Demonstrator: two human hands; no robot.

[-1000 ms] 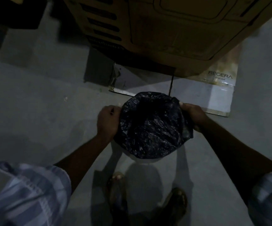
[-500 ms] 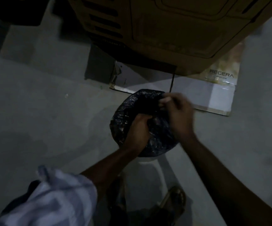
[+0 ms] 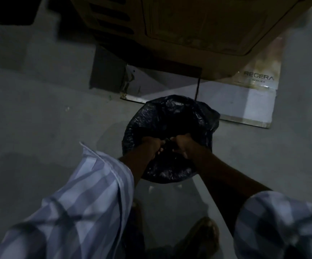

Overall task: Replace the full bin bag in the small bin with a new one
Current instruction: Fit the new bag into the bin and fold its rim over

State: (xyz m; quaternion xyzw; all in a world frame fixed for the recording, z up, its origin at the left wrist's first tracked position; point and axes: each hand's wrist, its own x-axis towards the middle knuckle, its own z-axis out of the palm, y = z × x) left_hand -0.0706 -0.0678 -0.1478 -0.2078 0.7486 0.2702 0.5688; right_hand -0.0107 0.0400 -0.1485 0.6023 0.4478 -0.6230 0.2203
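In dim light, a black bin bag [image 3: 172, 118] sits over the small bin [image 3: 167, 186], of which only a pale sliver shows just below the bag's near edge. The bag is the landmark here: its crinkled plastic bulges in a rounded mass on the grey floor [image 3: 39, 137]. Both hands meet at the middle of the bag, side by side and almost touching. The left hand [image 3: 152, 146] is curled into a fist with a bunch of the bag's plastic gathered inside it, and the right hand [image 3: 184, 144] is likewise clenched on a fold of the same plastic right beside it; between the two fists the film is pulled taut, with creases running out toward the bag's left and right edges. Both forearms reach in from the near side of the bag, each ending in a rolled-up sleeve of a pale striped shirt [image 3: 76, 212]. Beyond the bag, on its far side, a flattened cardboard sheet [image 3: 254, 103] printed with the word REGERA lies on the floor, its near edge passing just behind the bag. Over that sheet, farther still from the bag, looms a large tan appliance casing [image 3: 188, 25] with dark vent slots on its left part. Nearer than the bag, a sandalled foot [image 3: 202, 234] shows blurred and dark at the bottom.
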